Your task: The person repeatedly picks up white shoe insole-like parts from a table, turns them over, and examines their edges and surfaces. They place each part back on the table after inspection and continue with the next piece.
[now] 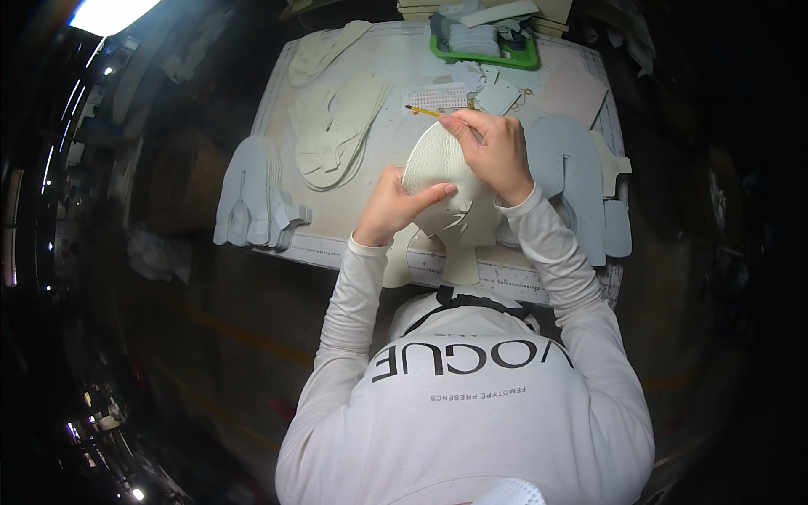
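My left hand (394, 204) is closed on a curved cream shoe-upper piece (435, 160) with a pebbled, leather-like face, its thumb lying across the front. Above and to the right, my right hand (497, 151) pinches a thin yellow pencil (425, 111) whose dark tip points left, beyond the piece's top edge. The right fingers also reach the piece's upper right edge; how firmly they grip it cannot be made out. Below the hands, more cream cut pieces (461, 252) lie at the table's near edge, partly hidden by what I hold.
Stacks of cream pieces (324, 139) lie on the table (383, 63) at left. Pale blue-grey piles flank it, one at left (244, 189) and one at right (593, 210). A green tray (522, 61) of scraps, a printed sheet (438, 97) and a pink sheet (574, 91) are farther back.
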A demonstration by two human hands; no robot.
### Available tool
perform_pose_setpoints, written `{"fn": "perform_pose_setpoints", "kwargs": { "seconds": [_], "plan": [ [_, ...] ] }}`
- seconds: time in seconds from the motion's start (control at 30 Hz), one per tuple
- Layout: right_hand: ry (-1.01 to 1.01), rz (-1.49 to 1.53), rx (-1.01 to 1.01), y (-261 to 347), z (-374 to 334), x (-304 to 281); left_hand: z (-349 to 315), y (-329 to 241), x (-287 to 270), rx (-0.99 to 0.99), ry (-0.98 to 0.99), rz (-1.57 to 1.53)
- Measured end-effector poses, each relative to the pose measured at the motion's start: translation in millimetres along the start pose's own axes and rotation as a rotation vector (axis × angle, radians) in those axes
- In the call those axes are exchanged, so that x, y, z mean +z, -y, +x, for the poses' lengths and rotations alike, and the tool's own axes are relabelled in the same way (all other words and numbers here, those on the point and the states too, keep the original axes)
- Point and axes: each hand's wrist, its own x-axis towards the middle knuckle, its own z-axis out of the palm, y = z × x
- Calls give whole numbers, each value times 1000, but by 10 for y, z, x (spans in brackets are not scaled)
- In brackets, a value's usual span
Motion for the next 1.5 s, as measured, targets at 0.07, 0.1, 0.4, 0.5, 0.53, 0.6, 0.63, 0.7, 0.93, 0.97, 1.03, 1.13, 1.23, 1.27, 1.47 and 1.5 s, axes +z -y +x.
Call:
{"fn": "perform_pose_setpoints", "kwargs": {
  "seconds": [0.07, 0.1, 0.4, 0.5, 0.53, 0.6, 0.63, 0.7, 0.93, 0.97, 1.03, 1.13, 1.23, 1.27, 1.47, 1.5],
  "plan": [
    [-23, -55, 53, -29, 50, 11, -50, 19, 27, -13, -14, -11],
    [-41, -46, 64, -52, 80, 21, -74, 30, 41, -21, -21, -18],
    [-217, -117, 65, -409, 402, 71, -295, 235, 130, -117, -25, -10],
    [-172, -180, 137, -479, 482, 22, -375, 278, 170, -138, -14, -36],
    [-152, -185, 174, -493, 511, 3, -401, 279, 184, -141, -13, -50],
    [-114, -181, 229, -515, 568, -31, -454, 261, 203, -162, 1, -50],
    [-118, -200, 234, -524, 595, -44, -479, 247, 213, -180, 6, -45],
    [-128, -206, 204, -548, 651, -73, -526, 233, 263, -157, 19, -118],
    [-131, -234, 190, -619, 799, -166, -670, 332, 260, -236, 58, -122],
    [-151, -236, 165, -628, 822, -168, -688, 363, 255, -240, 67, -112],
    [-169, -216, 127, -639, 868, -180, -727, 426, 243, -249, 83, -91],
    [-148, -110, 69, -608, 930, -231, -794, 578, 244, -298, 139, -284],
    [-96, 72, -44, -448, 975, -306, -758, 851, 70, -338, 186, -303],
    [-77, 128, -91, -366, 944, -347, -731, 974, -20, -345, 139, -258],
    [21, 77, -357, 214, 550, -425, -616, 1698, -301, -78, -745, 823],
    [72, 56, -369, 299, 447, -405, -609, 1763, -307, -99, -730, 804]
  ]
}}
